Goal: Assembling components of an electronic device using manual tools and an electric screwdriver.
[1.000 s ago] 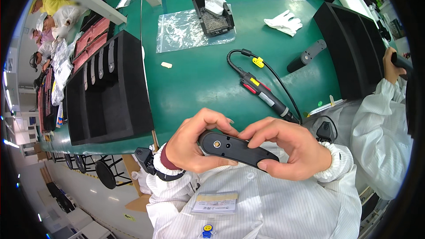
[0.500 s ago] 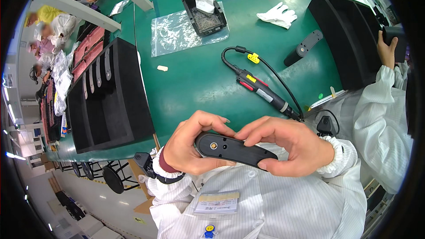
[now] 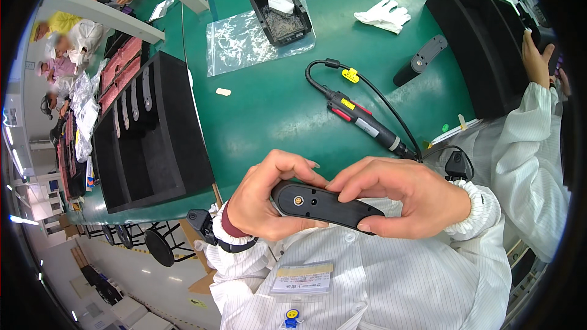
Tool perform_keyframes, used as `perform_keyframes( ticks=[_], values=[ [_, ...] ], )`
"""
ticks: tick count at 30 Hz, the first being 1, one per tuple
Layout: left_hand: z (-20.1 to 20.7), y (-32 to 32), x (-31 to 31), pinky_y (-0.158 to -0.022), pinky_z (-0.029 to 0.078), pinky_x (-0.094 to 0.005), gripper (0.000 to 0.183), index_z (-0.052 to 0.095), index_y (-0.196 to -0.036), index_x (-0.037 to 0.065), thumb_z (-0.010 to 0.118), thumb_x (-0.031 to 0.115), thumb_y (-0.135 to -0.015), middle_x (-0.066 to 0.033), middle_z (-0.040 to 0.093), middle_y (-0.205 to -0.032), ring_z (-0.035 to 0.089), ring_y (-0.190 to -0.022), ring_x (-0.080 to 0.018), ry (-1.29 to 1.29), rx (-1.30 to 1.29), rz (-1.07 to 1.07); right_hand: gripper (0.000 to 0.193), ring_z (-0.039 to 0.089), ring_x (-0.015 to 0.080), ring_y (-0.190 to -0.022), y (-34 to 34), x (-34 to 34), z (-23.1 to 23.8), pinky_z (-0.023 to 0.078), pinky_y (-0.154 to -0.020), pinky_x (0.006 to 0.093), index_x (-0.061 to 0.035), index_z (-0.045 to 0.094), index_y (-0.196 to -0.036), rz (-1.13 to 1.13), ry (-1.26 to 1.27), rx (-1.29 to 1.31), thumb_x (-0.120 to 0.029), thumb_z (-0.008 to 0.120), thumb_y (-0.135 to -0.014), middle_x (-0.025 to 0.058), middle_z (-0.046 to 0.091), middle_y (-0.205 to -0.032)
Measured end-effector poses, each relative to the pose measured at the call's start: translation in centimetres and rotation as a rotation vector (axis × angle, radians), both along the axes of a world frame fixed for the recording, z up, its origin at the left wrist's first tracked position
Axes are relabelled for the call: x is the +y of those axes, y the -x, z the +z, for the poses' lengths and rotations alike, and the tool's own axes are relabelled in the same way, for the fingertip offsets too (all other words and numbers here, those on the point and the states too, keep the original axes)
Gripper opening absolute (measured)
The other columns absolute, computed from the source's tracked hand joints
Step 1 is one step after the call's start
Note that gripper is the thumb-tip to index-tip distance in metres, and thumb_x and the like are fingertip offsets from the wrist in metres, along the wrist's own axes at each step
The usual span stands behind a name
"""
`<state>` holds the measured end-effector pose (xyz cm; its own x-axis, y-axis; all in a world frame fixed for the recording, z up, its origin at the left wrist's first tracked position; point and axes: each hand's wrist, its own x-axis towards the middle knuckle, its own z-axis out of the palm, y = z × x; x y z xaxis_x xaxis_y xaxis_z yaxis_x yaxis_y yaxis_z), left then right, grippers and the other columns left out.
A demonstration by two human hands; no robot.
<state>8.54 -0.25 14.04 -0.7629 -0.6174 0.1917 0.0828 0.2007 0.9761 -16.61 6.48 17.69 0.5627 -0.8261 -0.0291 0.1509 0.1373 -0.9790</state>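
Observation:
Between my two hands, close to my chest, I hold an elongated black housing (image 3: 330,208) with rounded ends. Its upward face carries a small round brass-coloured connector and dark holes. My left hand (image 3: 272,198) grips the connector end, thumb below and fingers along the far edge. My right hand (image 3: 406,198) is closed on the other end, its fingers on the top edge and thumb underneath. Beyond them on the green table lies a black electric screwdriver (image 3: 367,123) with red parts and a cable. A similar black housing (image 3: 420,60) stands at the right.
A black foam tray (image 3: 168,146) at left holds several similar housings. Another black tray (image 3: 474,79) is at right, beside a co-worker's hand (image 3: 538,61) holding something black. A screw box (image 3: 281,24) sits on a clear plastic bag (image 3: 235,49); a white glove (image 3: 385,15) lies nearby.
My hands and the housing stay nearly in place, with only a slight shift. At the right, the co-worker's hand has moved a little on the black thing.

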Motion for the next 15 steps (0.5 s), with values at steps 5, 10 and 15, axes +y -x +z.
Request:
perform_keyframes(
  ticks=[5, 10, 15],
  values=[
    [0.00, -0.02, -0.21, -0.099, 0.047, -0.0415, 0.067, 0.045, -0.112, 0.001, 0.092, 0.010, -0.065, -0.0123, 0.071, -0.096, 0.072, -0.090, -0.0220, 0.018, 0.000, 0.007, 0.042, 0.059, 0.0269, -0.116, -0.24, -0.01, 0.12, 0.052, -0.101, 0.0384, 0.0005, 0.055, -0.120, -0.030, 0.020, 0.030, 0.008, 0.064, -0.079, 0.0125, 0.056, -0.126],
    [-0.28, -0.13, -0.19, -0.099, 0.047, -0.0423, 0.066, 0.045, -0.111, 0.001, 0.091, 0.009, -0.065, -0.0130, 0.072, -0.096, 0.072, -0.090, -0.0222, 0.016, -0.006, 0.014, 0.043, 0.058, 0.0261, -0.119, -0.40, -0.04, -0.05, 0.048, -0.106, 0.0396, 0.0026, 0.053, -0.121, -0.037, -0.009, -0.011, 0.012, 0.060, -0.080, 0.0129, 0.055, -0.127],
    [-0.39, -0.12, -0.07, -0.101, 0.046, -0.0430, 0.066, 0.045, -0.111, 0.001, 0.092, 0.009, -0.065, -0.0137, 0.072, -0.095, 0.072, -0.090, -0.0223, -0.021, 0.008, 0.024, 0.045, 0.055, 0.0250, -0.124, -0.38, -0.09, -0.25, 0.043, -0.111, 0.0412, 0.0038, 0.052, -0.125, -0.018, -0.090, -0.099, 0.013, 0.059, -0.082, 0.0133, 0.053, -0.128]
  ],
)
